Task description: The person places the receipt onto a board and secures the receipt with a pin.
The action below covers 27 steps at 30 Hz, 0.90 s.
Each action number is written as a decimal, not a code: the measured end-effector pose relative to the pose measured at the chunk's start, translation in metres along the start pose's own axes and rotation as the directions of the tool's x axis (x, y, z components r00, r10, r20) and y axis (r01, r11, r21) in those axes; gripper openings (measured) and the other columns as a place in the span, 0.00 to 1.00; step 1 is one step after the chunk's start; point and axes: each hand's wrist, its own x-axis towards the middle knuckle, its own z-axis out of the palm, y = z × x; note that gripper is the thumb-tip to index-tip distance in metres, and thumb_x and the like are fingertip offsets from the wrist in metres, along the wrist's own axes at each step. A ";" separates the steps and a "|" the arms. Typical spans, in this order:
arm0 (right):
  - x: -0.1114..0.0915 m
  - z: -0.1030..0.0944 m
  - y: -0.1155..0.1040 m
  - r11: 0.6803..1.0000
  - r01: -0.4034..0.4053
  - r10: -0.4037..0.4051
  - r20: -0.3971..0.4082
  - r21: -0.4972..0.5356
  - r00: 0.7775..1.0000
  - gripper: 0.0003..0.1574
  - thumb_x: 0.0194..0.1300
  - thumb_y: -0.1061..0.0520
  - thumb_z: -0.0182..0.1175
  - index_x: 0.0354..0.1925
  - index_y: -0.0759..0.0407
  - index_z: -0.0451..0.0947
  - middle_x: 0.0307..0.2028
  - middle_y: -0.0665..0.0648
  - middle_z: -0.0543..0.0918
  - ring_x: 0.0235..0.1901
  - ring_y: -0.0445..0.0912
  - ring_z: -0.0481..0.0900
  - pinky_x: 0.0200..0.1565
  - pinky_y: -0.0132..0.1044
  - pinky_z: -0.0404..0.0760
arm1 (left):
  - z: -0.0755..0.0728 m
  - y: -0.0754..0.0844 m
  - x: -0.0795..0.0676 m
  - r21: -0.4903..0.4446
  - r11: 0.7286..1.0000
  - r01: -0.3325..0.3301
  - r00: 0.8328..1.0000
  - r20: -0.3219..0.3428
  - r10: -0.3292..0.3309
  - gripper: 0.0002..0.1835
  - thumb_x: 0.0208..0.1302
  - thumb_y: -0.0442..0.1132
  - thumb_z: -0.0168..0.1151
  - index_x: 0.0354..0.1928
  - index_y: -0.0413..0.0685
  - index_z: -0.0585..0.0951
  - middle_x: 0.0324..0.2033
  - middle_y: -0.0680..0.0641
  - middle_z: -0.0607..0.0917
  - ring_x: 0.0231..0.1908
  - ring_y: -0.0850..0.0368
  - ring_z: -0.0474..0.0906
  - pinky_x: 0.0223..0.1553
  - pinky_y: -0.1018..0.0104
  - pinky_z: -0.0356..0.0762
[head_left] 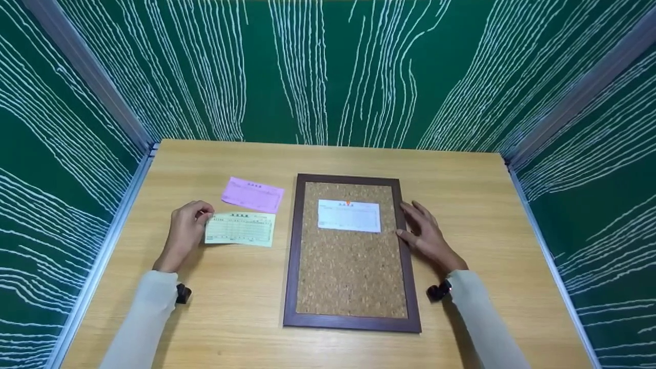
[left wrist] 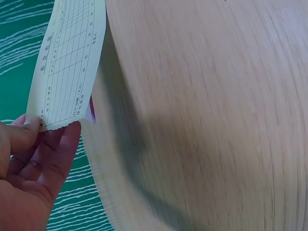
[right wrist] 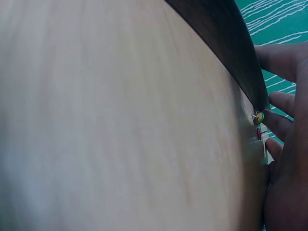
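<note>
Left hand (head_left: 185,228) pinching pale green slip (head_left: 241,230), nearer left edge of wooden surface (head_left: 236,307), right hand (head_left: 429,238) loosely spread, touching right edge of framed corkboard (head_left: 351,277).

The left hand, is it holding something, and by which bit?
The left hand pinches the pale green slip by its top left corner, as the head view shows it.

Green panels (head_left: 259,77) streaked with wavy white lines rise beyond the far and side edges of the wood-grained bench (head_left: 230,318); grey posts (head_left: 92,72) stand at its two far corners.
</note>
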 end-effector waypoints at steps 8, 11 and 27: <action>-0.002 -0.001 -0.002 1.000 -0.010 0.010 0.002 0.001 1.000 0.49 0.76 0.49 0.70 0.85 0.55 0.63 0.86 0.71 0.50 0.84 0.73 0.45 0.76 0.81 0.48 | -0.003 0.007 -0.001 -0.031 0.997 -0.075 0.997 -0.030 0.074 0.05 0.77 0.24 0.64 0.45 0.32 0.88 0.41 0.38 0.90 0.42 0.45 0.84 0.41 0.72 0.76; -0.002 0.000 -0.003 1.000 -0.011 0.011 0.006 0.002 1.000 0.49 0.76 0.50 0.70 0.86 0.55 0.62 0.86 0.71 0.50 0.84 0.73 0.46 0.76 0.81 0.48 | -0.004 0.010 -0.002 -0.041 0.996 -0.081 0.996 -0.039 0.079 0.05 0.77 0.24 0.64 0.45 0.33 0.88 0.42 0.38 0.90 0.42 0.45 0.84 0.41 0.74 0.75; -0.001 -0.001 -0.003 1.000 -0.014 0.014 0.010 -0.006 1.000 0.48 0.76 0.49 0.70 0.86 0.53 0.63 0.87 0.70 0.50 0.84 0.73 0.46 0.77 0.80 0.47 | -0.001 0.034 -0.001 -0.158 0.985 -0.072 0.996 -0.060 0.063 0.04 0.74 0.22 0.66 0.44 0.30 0.88 0.41 0.36 0.90 0.40 0.45 0.85 0.28 0.78 0.81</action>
